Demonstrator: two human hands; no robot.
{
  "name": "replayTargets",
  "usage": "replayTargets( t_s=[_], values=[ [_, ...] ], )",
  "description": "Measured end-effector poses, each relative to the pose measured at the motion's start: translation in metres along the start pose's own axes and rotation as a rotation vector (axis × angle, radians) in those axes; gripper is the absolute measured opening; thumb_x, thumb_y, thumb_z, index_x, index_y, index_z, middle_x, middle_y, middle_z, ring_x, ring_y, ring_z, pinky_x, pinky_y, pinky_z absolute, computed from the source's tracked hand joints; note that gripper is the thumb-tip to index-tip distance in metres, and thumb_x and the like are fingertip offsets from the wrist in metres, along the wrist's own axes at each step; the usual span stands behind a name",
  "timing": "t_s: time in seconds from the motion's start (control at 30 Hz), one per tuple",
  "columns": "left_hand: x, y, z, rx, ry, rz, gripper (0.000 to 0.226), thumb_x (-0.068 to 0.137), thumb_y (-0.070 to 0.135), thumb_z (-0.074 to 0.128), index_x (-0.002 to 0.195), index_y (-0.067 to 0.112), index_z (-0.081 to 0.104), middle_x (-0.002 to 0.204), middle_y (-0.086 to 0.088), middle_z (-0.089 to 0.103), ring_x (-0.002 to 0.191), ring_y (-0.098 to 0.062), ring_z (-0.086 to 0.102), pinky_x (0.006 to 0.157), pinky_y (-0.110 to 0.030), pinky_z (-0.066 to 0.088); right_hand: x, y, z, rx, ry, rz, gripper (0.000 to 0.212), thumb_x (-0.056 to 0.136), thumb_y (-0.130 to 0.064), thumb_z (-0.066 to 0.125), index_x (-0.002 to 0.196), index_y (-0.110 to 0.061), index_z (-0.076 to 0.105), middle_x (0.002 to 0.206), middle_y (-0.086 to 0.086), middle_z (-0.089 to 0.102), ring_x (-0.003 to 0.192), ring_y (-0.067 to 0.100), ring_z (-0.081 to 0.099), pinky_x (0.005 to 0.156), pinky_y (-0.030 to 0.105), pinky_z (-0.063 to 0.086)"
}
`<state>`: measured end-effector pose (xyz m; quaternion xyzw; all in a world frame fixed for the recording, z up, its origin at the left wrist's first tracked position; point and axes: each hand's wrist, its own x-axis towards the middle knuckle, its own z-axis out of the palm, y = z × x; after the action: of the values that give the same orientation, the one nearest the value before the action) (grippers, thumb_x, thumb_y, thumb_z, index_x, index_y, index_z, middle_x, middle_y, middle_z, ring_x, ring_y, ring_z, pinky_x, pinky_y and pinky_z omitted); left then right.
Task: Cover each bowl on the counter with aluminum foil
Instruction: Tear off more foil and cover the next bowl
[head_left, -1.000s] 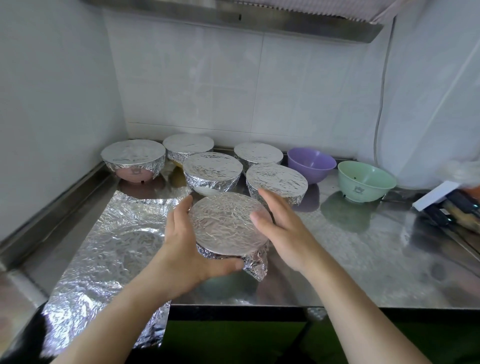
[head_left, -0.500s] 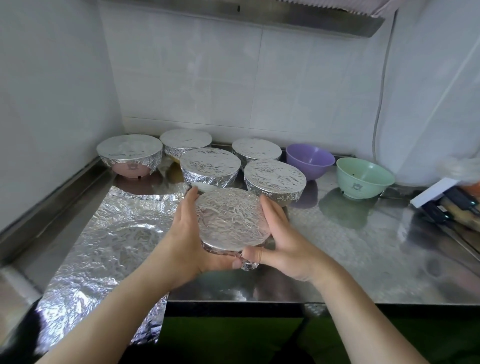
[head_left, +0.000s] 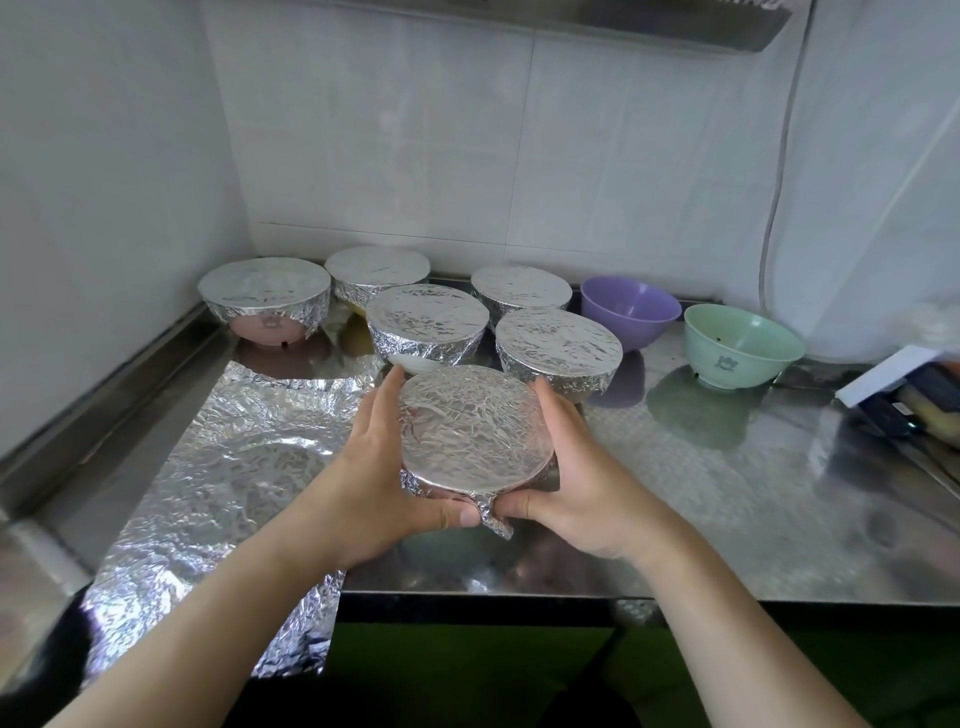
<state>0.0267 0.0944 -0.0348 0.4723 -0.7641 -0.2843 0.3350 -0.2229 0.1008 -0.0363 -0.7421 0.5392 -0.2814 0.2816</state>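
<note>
At the far left, a loose sheet of aluminum foil (head_left: 208, 488) lies crumpled flat on the steel counter (head_left: 753, 499), its near end hanging over the front edge. Behind it, in the corner, stands a pink bowl (head_left: 265, 304) capped with foil, and to its right a second covered bowl (head_left: 377, 271) against the back wall. In front of that sits a third covered bowl (head_left: 427, 323), with a fourth (head_left: 521, 287) behind and a fifth (head_left: 559, 347) beside it.

The left hand (head_left: 374, 467) curls round the left side of the foil-wrapped bowl (head_left: 475, 428) near the counter's front, fingers up along its far rim and thumb under the near edge. The right hand (head_left: 576, 473) grips the opposite side the same way, its thumb meeting the left thumb at a hanging tail of foil. The bowl is tilted toward the camera; whether its base touches the counter cannot be told. It stands just in front of the third and fifth covered bowls, close to them, so they crowd the space directly behind it.

Further right, a purple bowl (head_left: 630, 313) stands uncovered near the wall, and well apart from the hands a green bowl (head_left: 743, 345) is also uncovered. At the right edge lies a white box (head_left: 883, 371) with dark tools (head_left: 914, 410) beside it, partly cut off.
</note>
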Motion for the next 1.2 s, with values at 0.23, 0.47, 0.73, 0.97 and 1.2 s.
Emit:
replayTargets(
  t_s=[0.23, 0.47, 0.73, 0.97, 1.2],
  values=[
    [-0.002, 0.005, 0.006, 0.050, 0.054, -0.039, 0.165, 0.041, 0.079, 0.088, 0.164, 0.031, -0.011, 0.162, 0.018, 0.010, 0.142, 0.004, 0.019, 0.115, -0.021, 0.022, -0.003, 0.000, 0.010, -0.035, 0.090, -0.020, 0.140, 0.077, -0.039, 0.094, 0.168, -0.024, -0.011, 0.173, -0.019, 0.000, 0.157, -0.007, -0.001, 0.130, 0.024, 0.007],
    [-0.002, 0.009, 0.015, 0.074, 0.166, -0.041, 0.163, 0.040, 0.073, 0.092, 0.164, 0.029, -0.002, 0.163, 0.008, 0.022, 0.136, 0.008, 0.026, 0.109, -0.022, 0.030, -0.001, -0.001, 0.013, -0.084, 0.049, -0.012, 0.150, 0.074, -0.046, 0.094, 0.164, -0.027, -0.025, 0.171, -0.023, -0.015, 0.157, -0.006, -0.009, 0.127, 0.020, 0.005],
    [-0.003, 0.007, 0.018, 0.126, 0.179, -0.032, 0.162, 0.044, 0.065, 0.097, 0.165, 0.031, -0.005, 0.164, 0.004, 0.023, 0.144, -0.010, 0.036, 0.103, -0.026, 0.038, -0.006, -0.003, -0.001, -0.072, -0.086, 0.031, 0.150, 0.077, -0.047, 0.092, 0.160, -0.031, -0.032, 0.163, -0.028, -0.034, 0.145, -0.020, -0.027, 0.116, 0.005, -0.007],
    [-0.002, 0.007, 0.009, 0.137, 0.100, -0.018, 0.165, 0.042, 0.072, 0.093, 0.163, 0.033, -0.012, 0.168, 0.001, 0.018, 0.149, -0.015, 0.032, 0.108, -0.029, 0.037, -0.009, -0.007, 0.008, -0.027, 0.016, 0.027, 0.156, 0.067, -0.060, 0.092, 0.162, -0.031, -0.029, 0.162, -0.034, -0.021, 0.147, -0.021, -0.018, 0.112, 0.001, -0.004],
    [-0.001, 0.023, 0.001, 0.178, 0.027, 0.015, 0.162, 0.043, 0.099, 0.072, 0.162, 0.033, -0.015, 0.171, 0.013, -0.007, 0.158, -0.016, 0.011, 0.126, -0.047, 0.028, 0.009, -0.037, -0.012, -0.014, 0.256, 0.032, 0.077, 0.103, -0.064, 0.047, 0.168, -0.035, 0.017, 0.173, -0.020, 0.013, 0.155, -0.010, 0.006, 0.124, 0.019, 0.007]
  ],
)
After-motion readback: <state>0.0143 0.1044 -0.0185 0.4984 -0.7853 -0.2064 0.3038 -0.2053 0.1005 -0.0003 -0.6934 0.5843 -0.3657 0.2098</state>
